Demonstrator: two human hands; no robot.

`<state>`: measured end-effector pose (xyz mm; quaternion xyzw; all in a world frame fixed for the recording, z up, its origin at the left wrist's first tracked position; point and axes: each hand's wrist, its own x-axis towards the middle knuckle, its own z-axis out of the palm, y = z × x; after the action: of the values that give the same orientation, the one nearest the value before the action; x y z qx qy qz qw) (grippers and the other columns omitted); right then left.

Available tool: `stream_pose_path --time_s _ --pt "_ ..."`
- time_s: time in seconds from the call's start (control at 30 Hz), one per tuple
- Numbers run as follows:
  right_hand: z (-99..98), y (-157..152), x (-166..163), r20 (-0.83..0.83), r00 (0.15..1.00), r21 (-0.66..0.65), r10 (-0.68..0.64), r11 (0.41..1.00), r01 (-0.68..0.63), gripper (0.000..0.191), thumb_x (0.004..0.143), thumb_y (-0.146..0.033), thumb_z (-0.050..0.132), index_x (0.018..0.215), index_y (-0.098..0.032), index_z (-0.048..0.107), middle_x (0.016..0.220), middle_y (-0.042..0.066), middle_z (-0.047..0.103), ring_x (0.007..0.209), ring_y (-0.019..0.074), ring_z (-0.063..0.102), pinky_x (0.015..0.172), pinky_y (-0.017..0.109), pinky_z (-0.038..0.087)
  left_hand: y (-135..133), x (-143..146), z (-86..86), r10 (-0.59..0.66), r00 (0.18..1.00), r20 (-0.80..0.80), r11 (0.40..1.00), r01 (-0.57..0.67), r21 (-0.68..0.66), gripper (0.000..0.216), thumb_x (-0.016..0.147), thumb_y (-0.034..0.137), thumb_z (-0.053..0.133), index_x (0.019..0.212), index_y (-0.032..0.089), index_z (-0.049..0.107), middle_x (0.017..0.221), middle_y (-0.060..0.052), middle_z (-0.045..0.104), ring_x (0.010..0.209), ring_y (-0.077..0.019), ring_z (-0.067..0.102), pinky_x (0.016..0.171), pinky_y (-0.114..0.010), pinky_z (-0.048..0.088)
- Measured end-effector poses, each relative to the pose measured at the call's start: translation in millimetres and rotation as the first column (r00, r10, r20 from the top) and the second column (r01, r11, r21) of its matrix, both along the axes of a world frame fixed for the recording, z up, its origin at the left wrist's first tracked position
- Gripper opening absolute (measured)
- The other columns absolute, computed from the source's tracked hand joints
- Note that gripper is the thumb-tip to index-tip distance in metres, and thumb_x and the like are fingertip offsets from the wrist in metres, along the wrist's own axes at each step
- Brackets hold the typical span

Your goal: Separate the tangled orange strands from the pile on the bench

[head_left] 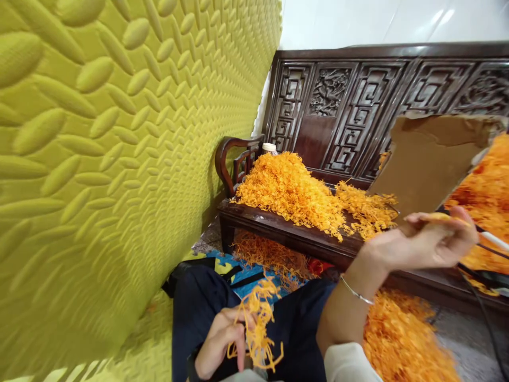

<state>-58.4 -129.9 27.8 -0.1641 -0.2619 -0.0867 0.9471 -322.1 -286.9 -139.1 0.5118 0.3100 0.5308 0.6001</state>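
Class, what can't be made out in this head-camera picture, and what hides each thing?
Head view:
White-lidded container: lower body, hidden by the orange pile.
Wooden bench: right end, cut off by the right edge.
Left hand: partly covered by orange strands.
Right hand: what, if anything, it holds, too small and blurred.

the right edge cuts the bench [316, 137]; a pile [290, 188] hides most of the jar [269, 148]; strands [260, 323] partly cover the left hand [222, 334].

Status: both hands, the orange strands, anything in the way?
Left hand: holding orange strand bunch. Right hand: raised near cardboard, grip unclear. Orange heap on bench. Cardboard might crowd right hand.
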Motion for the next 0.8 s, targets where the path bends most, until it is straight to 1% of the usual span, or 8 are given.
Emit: stream_pose_path --time_s 0.07,0.13,0.23,0.3,0.43,0.6,0.7,0.8 --pt "7.0 28 -7 -0.005 0.995 -0.078 -0.096 0.992 0.095 0.009 0.084 -0.025 0.051 0.082 -0.02 0.058 0.084 0.002 0.058 0.06 0.0097 0.051 0.059 0.026 0.045 4 -6 9.8 0.052 0.998 -0.032 0.995 -0.049 0.089 0.045 0.079 0.05 0.05 0.055 0.015 0.065 0.039 -0.004 0.06 0.053 -0.016 0.054 0.086 -0.034 0.038" --pt "3.8 61 -11 0.176 0.984 -0.319 -0.021 0.945 0.077 0.014 0.084 -0.027 0.05 0.089 -0.018 0.059 0.096 0.006 0.059 0.08 0.015 0.057 0.075 0.032 0.047 8 -9 18.1 0.1 0.993 -0.059 0.98 -0.088 0.177 0.053 0.081 0.052 0.047 0.046 0.017 0.065 0.041 -0.006 0.06 0.061 -0.0189 0.056 0.087 -0.035 0.037" --pt "-20.0 92 -12 0.417 0.796 -0.778 0.439 0.625 0.063 0.026 0.077 -0.036 0.059 0.093 -0.016 0.062 0.101 0.011 0.061 0.101 0.0231 0.053 0.094 0.045 0.038 11 -13 25.2 0.174 0.98 -0.097 0.952 -0.141 0.273 0.055 0.081 0.054 0.045 0.045 0.021 0.069 0.04 -0.008 0.058 0.077 -0.0247 0.058 0.088 -0.036 0.036" --pt "-42.4 90 -17 0.384 0.656 -0.891 0.65 0.447 0.079 0.033 0.069 -0.04 0.067 0.088 -0.013 0.065 0.096 0.014 0.064 0.098 0.0268 0.056 0.093 0.049 0.038 13 -15 26.5 0.206 0.971 -0.123 0.935 -0.158 0.318 0.055 0.081 0.055 0.044 0.045 0.022 0.071 0.043 -0.009 0.058 0.084 -0.027 0.057 0.088 -0.037 0.037" --pt "-79.4 39 -49 0.287 0.414 -0.943 0.864 0.33 -0.035 0.038 0.074 -0.048 0.063 0.09 -0.015 0.069 0.087 0.011 0.069 0.084 0.0225 0.064 0.081 0.039 0.048 15 -16 24.6 0.212 0.968 -0.133 0.924 -0.154 0.349 0.057 0.082 0.056 0.043 0.045 0.024 0.071 0.044 -0.008 0.057 0.08 -0.0258 0.058 0.088 -0.037 0.037" --pt "-99.5 -29 -98 -0.1 -0.069 -0.938 0.993 -0.117 -0.325 0.047 0.084 -0.056 0.046 0.1 -0.017 0.068 0.085 0.008 0.07 0.073 0.0181 0.065 0.073 0.032 0.05 17 -14 22.7 0.174 0.974 -0.146 0.921 -0.108 0.375 0.058 0.085 0.053 0.041 0.045 0.022 0.07 0.052 -0.008 0.063 0.074 -0.0218 0.057 0.081 -0.033 0.039" --pt "-103.1 -45 -115 -0.225 -0.182 -0.893 0.957 -0.278 -0.354 0.045 0.086 -0.055 0.045 0.099 -0.019 0.069 0.083 0.007 0.069 0.068 0.0157 0.061 0.068 0.029 0.048 16 -13 22.9 0.165 0.973 -0.162 0.92 -0.092 0.382 0.057 0.085 0.053 0.041 0.048 0.02 0.07 0.05 -0.007 0.062 0.071 -0.0206 0.057 0.079 -0.032 0.039" --pt "-104.6 -48 -122 -0.27 -0.172 -0.84 0.948 -0.319 -0.439 0.034 0.079 -0.048 0.06 0.093 -0.019 0.069 0.088 0.006 0.066 0.073 0.0151 0.059 0.068 0.025 0.047 12 -15 22.5 0.163 0.976 -0.147 0.932 -0.103 0.346 0.054 0.084 0.054 0.042 0.054 0.02 0.071 0.042 -0.006 0.059 0.071 -0.0217 0.057 0.081 -0.033 0.039"
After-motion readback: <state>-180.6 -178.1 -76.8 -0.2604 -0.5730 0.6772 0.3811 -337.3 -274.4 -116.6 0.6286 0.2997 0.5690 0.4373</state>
